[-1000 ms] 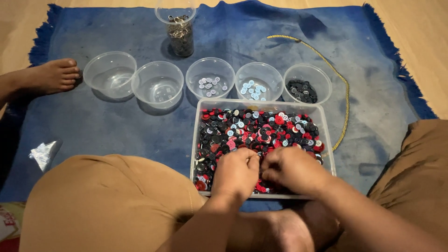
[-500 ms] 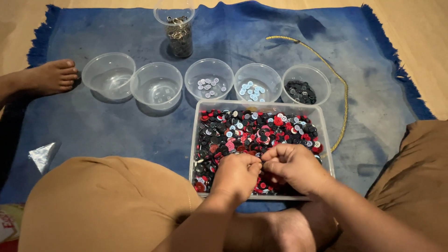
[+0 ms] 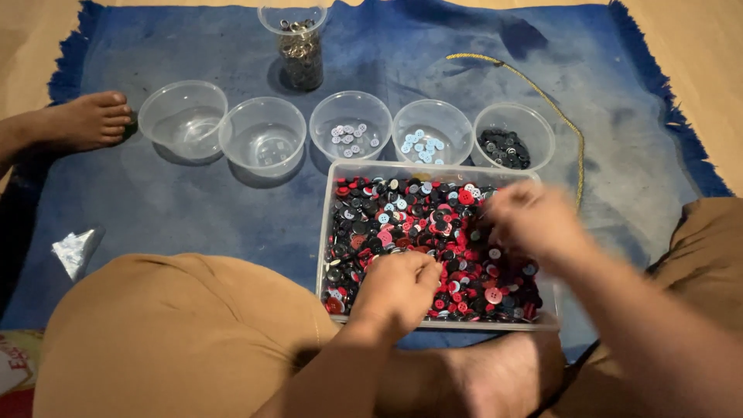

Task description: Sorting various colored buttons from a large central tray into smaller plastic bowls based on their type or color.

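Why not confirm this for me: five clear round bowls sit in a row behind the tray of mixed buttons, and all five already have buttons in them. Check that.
Not all five. The head view shows the two left bowls empty; only the three right bowls hold buttons. The row of five does sit behind the tray of mixed buttons.

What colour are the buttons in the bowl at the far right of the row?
Black or very dark buttons, in the clear bowl; head view.

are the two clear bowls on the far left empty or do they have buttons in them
Empty, as far as shows. The leftmost bowl and the one beside it show only bare clear plastic, while the next three bowls hold buttons.
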